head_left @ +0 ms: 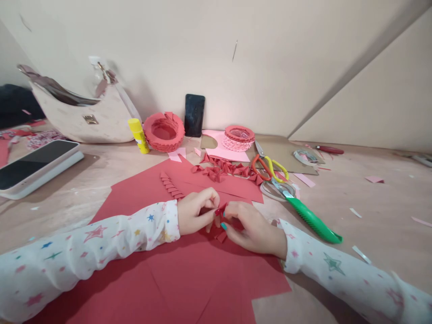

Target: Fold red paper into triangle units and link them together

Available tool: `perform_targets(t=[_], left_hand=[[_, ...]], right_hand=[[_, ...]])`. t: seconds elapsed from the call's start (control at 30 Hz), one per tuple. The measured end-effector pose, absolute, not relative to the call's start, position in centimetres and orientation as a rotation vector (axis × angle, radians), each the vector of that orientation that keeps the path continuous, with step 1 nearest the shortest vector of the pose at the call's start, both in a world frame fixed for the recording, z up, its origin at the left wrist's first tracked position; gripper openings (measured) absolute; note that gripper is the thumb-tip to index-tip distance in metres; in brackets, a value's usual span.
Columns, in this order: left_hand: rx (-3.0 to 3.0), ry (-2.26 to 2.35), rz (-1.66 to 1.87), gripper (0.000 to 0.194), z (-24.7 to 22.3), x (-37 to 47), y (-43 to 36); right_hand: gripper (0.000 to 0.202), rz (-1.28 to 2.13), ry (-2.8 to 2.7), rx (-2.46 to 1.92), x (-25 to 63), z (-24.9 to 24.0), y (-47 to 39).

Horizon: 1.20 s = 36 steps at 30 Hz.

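Observation:
My left hand [199, 210] and my right hand [248, 225] meet over sheets of red paper [162, 270]. Both are closed, fingertips pinching a small strip of folded red paper [221, 236] whose lower end shows between them; the fingers hide the rest. Beyond my left hand lies a chain of interlocked red folds [170, 185]. Several loose folded red paper pieces [219, 168] are heaped farther back on the sheets.
Scissors with orange and yellow handles [270, 166] and a green-handled cutter [310, 216] lie right. Behind are a red paper ring [164, 131], a red-and-pink ring [239, 137], a glue stick [138, 136] and a phone [195, 115]. Left are a handbag [84, 119] and another phone [38, 166].

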<state>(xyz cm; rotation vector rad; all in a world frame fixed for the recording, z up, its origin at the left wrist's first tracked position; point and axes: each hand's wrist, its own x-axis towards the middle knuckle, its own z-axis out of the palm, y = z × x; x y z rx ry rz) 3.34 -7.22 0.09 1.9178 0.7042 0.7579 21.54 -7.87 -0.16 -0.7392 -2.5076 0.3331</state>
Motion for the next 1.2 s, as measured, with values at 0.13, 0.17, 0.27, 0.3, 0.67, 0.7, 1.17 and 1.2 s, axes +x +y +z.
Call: perform_targets(t=[0.13, 0.17, 0.27, 0.3, 0.67, 0.7, 1.17, 1.2], left_hand=[[1.94, 0.643, 0.722, 0.012, 0.3, 3.3, -7.2], [1.968, 0.627, 0.712, 0.011, 0.3, 3.3, -7.2], [2.077, 0.583, 0.692, 0.013, 0.2, 3.3, -7.2], [2.109, 0.574, 0.684, 0.015, 0.1, 3.3, -7.2], [2.317, 0.709, 0.709, 0.017, -0.4, 3.3, -7.1], [2.383, 0.737, 0.708, 0.017, -0.3, 3.2, -6.9], [2.507, 0.872, 0.851, 0.018, -0.1, 3.1, -6.5], [2.54, 0.863, 0.805, 0.019, 0.0, 3.1, -6.5]], right_hand=[[0.006, 0.43, -2.547, -0.739, 21.6, -0.1, -7.8], [0.007, 0.444, -2.556, -0.744, 21.5, -0.1, -7.7], [0.008, 0.502, -2.605, -0.752, 21.5, 0.0, -7.7], [0.008, 0.519, -2.62, -0.754, 21.5, 0.1, -7.7], [0.016, 0.376, -2.438, -0.792, 21.7, -0.1, -7.5], [0.017, 0.347, -2.419, -0.774, 21.7, -0.2, -7.6], [0.005, 0.879, -2.125, -0.897, 21.5, 0.8, -6.2], [0.005, 0.893, -2.101, -0.895, 21.5, 0.9, -6.2]])
